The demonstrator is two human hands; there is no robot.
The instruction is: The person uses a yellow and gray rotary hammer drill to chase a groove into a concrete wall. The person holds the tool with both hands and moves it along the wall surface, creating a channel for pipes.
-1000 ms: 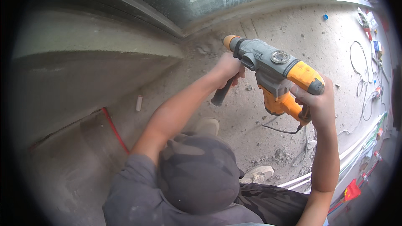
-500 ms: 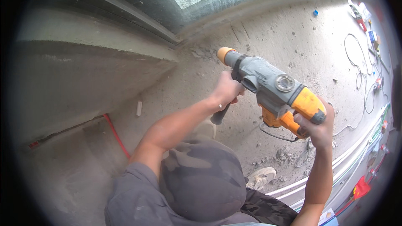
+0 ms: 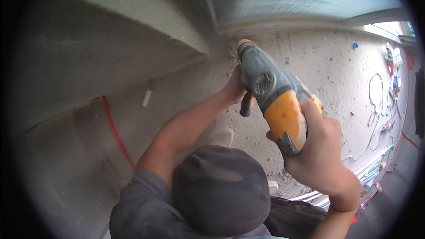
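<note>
A grey and orange rotary hammer drill (image 3: 260, 65) is held out in front of me, its orange-ringed nose pointing away toward the corner below the window. Closed around its side handle (image 3: 247, 105), just behind the nose, is my left hand (image 3: 237, 85); its fingers are partly hidden by the drill. My right hand (image 3: 316, 150) wraps the rear grip, beside the orange motor housing (image 3: 284, 116). The drill hides most of that grip. No bit can be made out clearly at the nose.
A concrete ledge (image 3: 110, 48) rises at the left, and a dusty window (image 3: 305, 6) stands ahead. A red hose (image 3: 116, 132) and a small white tube (image 3: 147, 98) lie at the left. Cables (image 3: 375, 106), tools and white pipes (image 3: 325, 200) lie along the right. Rubble dots the floor.
The drill has swung round, its rear coming left and nearer while its nose points more directly away. Both hands have stayed on it. The view has shifted too.
</note>
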